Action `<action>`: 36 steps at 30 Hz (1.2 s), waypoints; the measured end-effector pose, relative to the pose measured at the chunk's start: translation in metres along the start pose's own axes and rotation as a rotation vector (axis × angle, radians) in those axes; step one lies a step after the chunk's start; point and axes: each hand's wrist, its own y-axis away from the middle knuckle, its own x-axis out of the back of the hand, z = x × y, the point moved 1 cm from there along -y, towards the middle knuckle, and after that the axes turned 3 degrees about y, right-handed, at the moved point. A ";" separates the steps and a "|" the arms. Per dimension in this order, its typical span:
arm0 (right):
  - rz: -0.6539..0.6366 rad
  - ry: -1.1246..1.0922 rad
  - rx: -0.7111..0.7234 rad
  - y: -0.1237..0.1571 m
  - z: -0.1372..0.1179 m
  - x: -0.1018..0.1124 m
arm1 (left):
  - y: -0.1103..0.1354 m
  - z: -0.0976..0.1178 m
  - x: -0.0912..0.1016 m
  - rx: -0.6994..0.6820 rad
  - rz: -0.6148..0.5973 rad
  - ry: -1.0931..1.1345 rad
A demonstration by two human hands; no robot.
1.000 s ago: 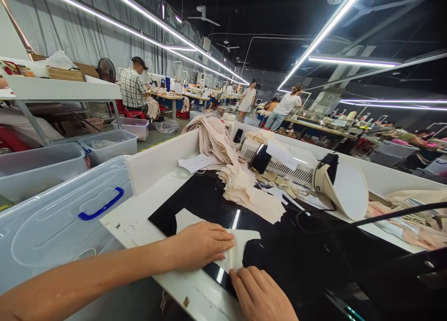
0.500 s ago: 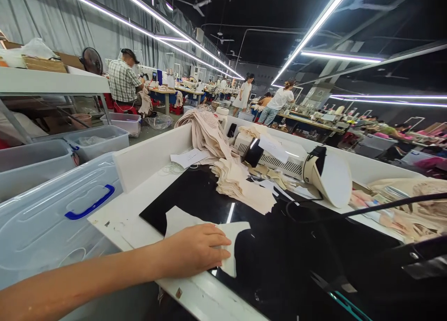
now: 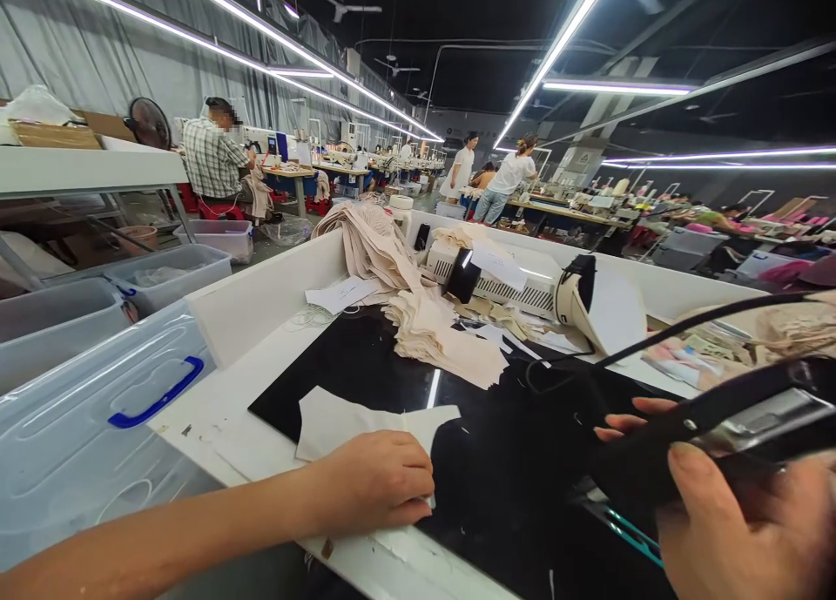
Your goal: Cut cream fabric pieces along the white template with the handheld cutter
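My left hand lies palm down, fingers together, on the near end of a cream fabric piece spread over the black work surface. At the lower right my right hand is wrapped round the black handle of an iron, raised above the black surface; a black cord runs up and right from it. A stack of cut cream fabric pieces lies farther back on the black surface.
A white machine with a white cone-shaped part stands behind the stack. Draped cream cloth hangs at the table's far end. Clear lidded bins stand to my left. Other people work at benches farther down the hall.
My right hand left the fabric, went out of view, and is now back at the lower right gripping the iron. My left hand stays pressed on the fabric piece.
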 end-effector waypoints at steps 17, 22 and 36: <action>-0.290 -0.529 -0.062 0.083 -0.039 -0.089 | 0.003 0.001 0.004 0.028 0.052 0.190; -0.280 -0.498 -0.059 0.082 -0.037 -0.090 | 0.002 0.001 0.001 0.011 0.059 0.185; -0.278 -0.469 -0.047 0.083 -0.035 -0.090 | 0.007 0.000 0.014 -0.083 0.025 0.033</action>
